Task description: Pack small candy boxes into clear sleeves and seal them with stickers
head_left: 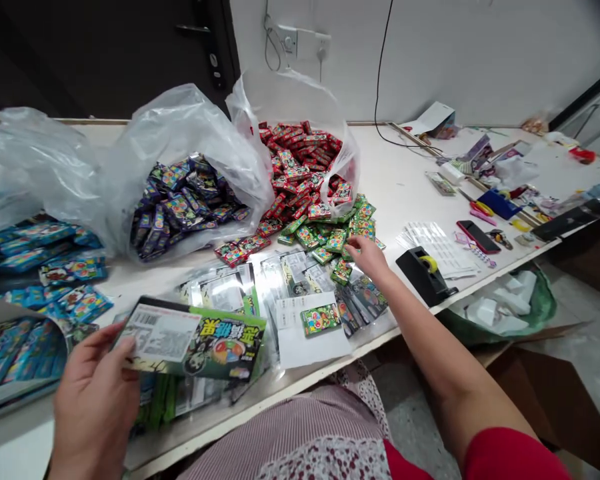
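Observation:
My left hand [97, 393] grips a flat green-and-black candy packet [225, 347] by its left end, thumb on top, tilted above the table's front edge. My right hand [367, 257] reaches into a loose pile of small green candy boxes [325, 237], its fingertips pinched together among them. Whether a box is between those fingers is hidden. In front of me one green box [320, 320] lies on a white paper sheet [295, 350]. More flat packets in clear plastic [220, 290] lie spread behind and under the held one.
Plastic bags of red boxes [305, 160] and purple boxes [185, 200] stand at the back. Blue packets [80, 300] lie at left beside an open carton [20, 353]. To the right are a tape dispenser [423, 277], label sheets [435, 247], a phone [477, 237] and scissors [480, 208].

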Available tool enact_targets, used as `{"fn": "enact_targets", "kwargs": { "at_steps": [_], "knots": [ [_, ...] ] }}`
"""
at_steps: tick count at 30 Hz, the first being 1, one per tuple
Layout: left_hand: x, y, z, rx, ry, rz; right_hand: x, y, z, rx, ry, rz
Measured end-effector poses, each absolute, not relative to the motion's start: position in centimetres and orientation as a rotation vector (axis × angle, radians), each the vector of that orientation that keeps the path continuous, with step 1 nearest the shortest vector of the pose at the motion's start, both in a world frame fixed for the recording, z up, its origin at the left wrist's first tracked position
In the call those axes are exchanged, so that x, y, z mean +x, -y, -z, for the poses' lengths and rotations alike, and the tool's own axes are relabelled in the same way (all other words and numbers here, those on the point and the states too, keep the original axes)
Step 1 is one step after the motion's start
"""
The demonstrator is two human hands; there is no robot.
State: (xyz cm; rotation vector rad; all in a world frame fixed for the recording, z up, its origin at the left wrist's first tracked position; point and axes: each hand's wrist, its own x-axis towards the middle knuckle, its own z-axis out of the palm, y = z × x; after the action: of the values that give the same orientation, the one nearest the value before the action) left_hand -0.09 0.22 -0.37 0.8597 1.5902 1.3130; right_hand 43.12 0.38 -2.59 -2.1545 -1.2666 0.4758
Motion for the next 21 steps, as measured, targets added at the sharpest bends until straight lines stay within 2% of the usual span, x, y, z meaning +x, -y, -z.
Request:
{"fn": "enact_targets", "kwargs": {
  "at_steps": [11,21],
  "knots": [
    [-1.9,0.3,3.7,0.977,-1.615,-1.221,43.0,-4.2,5.2,-2.224,1.038,-0.473],
    [-4.6,0.7,5.2,1.338,-1.674,-0.952,40.2,-1.9,3.1,-1.767,0.992,-0.792]
  ]
}}
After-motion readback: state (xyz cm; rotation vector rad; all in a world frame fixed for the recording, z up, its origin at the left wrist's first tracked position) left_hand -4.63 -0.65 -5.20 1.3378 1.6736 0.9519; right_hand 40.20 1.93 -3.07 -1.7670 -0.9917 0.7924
